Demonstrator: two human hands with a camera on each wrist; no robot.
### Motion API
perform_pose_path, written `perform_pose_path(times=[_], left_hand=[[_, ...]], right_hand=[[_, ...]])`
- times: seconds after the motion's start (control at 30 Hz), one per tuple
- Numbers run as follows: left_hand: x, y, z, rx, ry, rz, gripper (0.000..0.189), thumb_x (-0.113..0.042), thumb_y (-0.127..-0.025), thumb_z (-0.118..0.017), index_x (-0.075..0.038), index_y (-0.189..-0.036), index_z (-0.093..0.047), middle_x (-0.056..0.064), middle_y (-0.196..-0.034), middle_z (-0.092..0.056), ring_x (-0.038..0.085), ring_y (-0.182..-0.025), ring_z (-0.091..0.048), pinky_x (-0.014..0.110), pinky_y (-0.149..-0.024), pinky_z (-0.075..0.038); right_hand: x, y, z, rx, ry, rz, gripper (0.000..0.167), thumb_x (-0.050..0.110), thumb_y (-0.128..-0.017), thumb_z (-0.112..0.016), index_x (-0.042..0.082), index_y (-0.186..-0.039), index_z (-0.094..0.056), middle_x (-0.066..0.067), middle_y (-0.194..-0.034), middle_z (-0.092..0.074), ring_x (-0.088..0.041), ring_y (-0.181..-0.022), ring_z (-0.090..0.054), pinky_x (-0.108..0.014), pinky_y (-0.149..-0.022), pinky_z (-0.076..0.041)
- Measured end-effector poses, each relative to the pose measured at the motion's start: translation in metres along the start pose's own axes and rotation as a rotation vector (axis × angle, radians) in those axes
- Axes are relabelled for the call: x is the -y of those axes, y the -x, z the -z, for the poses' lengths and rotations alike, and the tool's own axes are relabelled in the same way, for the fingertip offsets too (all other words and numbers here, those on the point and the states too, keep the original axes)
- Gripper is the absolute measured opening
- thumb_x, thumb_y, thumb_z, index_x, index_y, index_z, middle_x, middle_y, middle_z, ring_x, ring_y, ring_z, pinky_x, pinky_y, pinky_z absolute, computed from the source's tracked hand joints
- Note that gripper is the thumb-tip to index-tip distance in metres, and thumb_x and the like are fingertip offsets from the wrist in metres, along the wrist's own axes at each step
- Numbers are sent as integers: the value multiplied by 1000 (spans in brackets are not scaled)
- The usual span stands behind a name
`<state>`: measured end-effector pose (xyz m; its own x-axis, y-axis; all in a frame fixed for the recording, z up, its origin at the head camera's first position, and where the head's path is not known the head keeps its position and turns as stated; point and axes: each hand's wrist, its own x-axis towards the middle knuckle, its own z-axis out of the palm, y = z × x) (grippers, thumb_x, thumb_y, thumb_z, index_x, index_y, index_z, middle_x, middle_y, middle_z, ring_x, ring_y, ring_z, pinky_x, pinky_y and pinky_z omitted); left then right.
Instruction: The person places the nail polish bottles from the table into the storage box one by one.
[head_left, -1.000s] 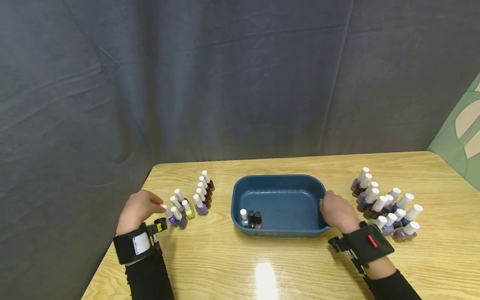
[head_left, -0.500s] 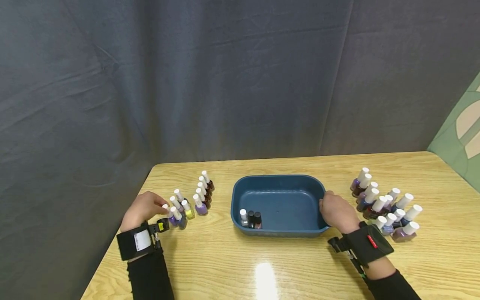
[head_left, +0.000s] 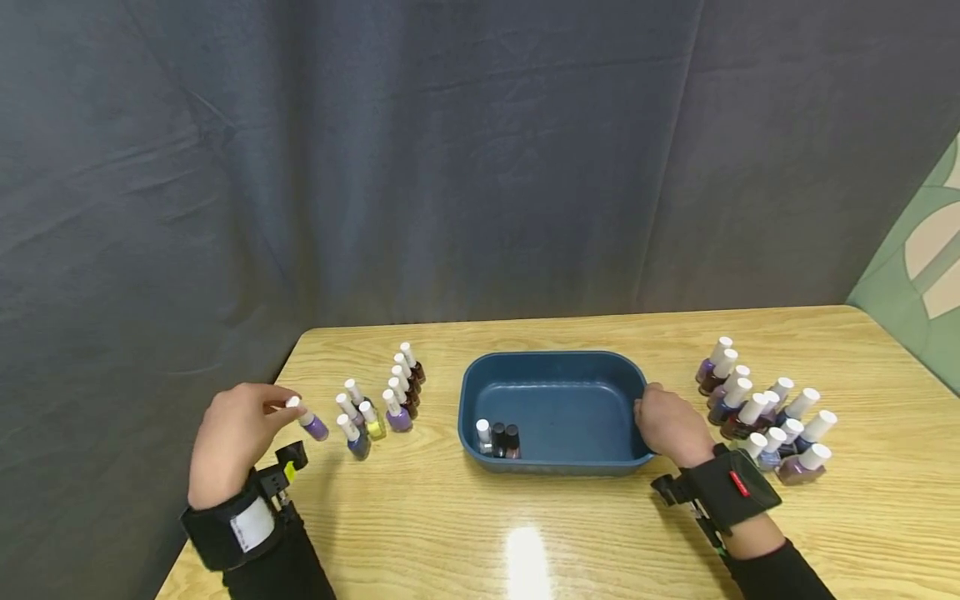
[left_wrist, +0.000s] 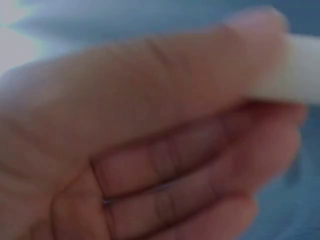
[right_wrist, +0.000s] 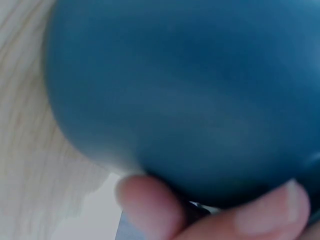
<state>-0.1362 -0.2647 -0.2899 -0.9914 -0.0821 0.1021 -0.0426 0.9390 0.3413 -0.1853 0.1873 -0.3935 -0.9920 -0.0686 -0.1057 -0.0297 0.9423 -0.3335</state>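
My left hand (head_left: 236, 433) pinches the white cap of a purple nail polish bottle (head_left: 316, 428), which tilts apart from its group at the left. Up close in the left wrist view, thumb and fingertips press on the white cap (left_wrist: 295, 70); the bottle's body is out of that view. At the middle, a dark blue plastic bin (head_left: 577, 417) has its right rim gripped by my right hand (head_left: 675, 425). The right wrist view shows the bin's blue wall (right_wrist: 175, 100) above my fingertips. Three bottles, one white-capped (head_left: 483, 435) and two black-capped (head_left: 512, 440), stand in its front left corner.
Beside my left hand stand a dark blue bottle (head_left: 357, 446), a yellow one (head_left: 375, 427) and others. Behind them runs a row of dark bottles ending in a purple one (head_left: 399, 418). Several more white-capped bottles, including a mauve one (head_left: 801, 470), cluster right of my right hand.
My left hand has drawn the purple nail polish bottle leftward, away from the group. My right hand stays on the bin's rim.
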Motion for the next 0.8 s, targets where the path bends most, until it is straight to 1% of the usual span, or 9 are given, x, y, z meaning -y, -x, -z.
perform_pose_path(times=[0.1, 0.17, 0.23, 0.33, 0.4, 0.53, 0.67, 0.73, 0.8], left_hand=[[-10, 11, 8, -158, 7, -80, 24, -20, -81, -69, -3, -97, -70, 15, -84, -69, 27, -71, -62, 37, -57, -44], [-18, 16, 10, -244, 21, -130, 23, -19, -80, -70, -2, -95, -71, 15, -80, -69, 25, -67, -61, 34, -55, -42], [-26, 19, 10, -311, 40, -173, 22, -17, -78, -72, -1, -93, -71, 15, -79, -69, 25, -65, -61, 35, -55, -43], [-39, 21, 7, -383, 68, -235, 22, -13, -75, -75, -1, -92, -71, 15, -79, -69, 26, -66, -63, 40, -59, -47], [-48, 19, 4, -406, 86, -281, 21, -12, -74, -75, -1, -92, -71, 14, -80, -70, 26, -68, -65, 43, -63, -48], [-65, 13, -7, -437, 146, -354, 20, -11, -73, -76, -2, -90, -71, 12, -82, -71, 24, -69, -67, 41, -65, -50], [-87, 7, -22, -458, 241, -372, 20, -15, -73, -76, -4, -89, -71, 10, -83, -71, 21, -69, -68, 37, -66, -52], [-100, 6, -28, -441, 285, -386, 20, -17, -74, -76, -5, -89, -71, 8, -83, -71, 18, -70, -68, 34, -66, -53], [-112, 6, -36, -411, 314, -419, 21, -19, -74, -75, -6, -90, -71, 6, -82, -70, 15, -69, -67, 31, -66, -53]], right_hand=[[1, -1, 1, 8, 2, -7, 29, 10, -95, -37, -18, -96, -46, -19, -71, -54, -24, -60, -52, -35, -52, -41], [1, -1, 1, 9, 2, -12, 29, 11, -95, -37, -17, -96, -46, -19, -71, -54, -24, -60, -53, -36, -53, -41], [1, 0, 1, 6, 4, -9, 29, 10, -94, -37, -17, -96, -46, -20, -71, -55, -24, -60, -53, -36, -53, -42], [2, 0, 1, -1, 6, -1, 28, 10, -94, -37, -17, -95, -46, -20, -71, -54, -24, -60, -53, -36, -53, -42], [2, 0, 1, -6, 8, 5, 28, 9, -94, -37, -17, -94, -46, -20, -70, -54, -24, -60, -53, -36, -53, -42], [2, 1, 1, -6, 11, 6, 28, 9, -94, -37, -17, -95, -46, -20, -70, -54, -24, -60, -53, -36, -53, -41], [2, 0, 0, -6, 11, 5, 28, 9, -94, -37, -17, -94, -46, -20, -70, -54, -25, -60, -53, -36, -53, -41], [2, 0, 0, -10, 13, 7, 28, 10, -94, -38, -17, -94, -46, -20, -70, -55, -25, -60, -54, -37, -53, -42], [1, 0, 0, -11, 13, 4, 28, 10, -94, -38, -17, -94, -46, -20, -70, -55, -25, -60, -54, -37, -53, -42]])
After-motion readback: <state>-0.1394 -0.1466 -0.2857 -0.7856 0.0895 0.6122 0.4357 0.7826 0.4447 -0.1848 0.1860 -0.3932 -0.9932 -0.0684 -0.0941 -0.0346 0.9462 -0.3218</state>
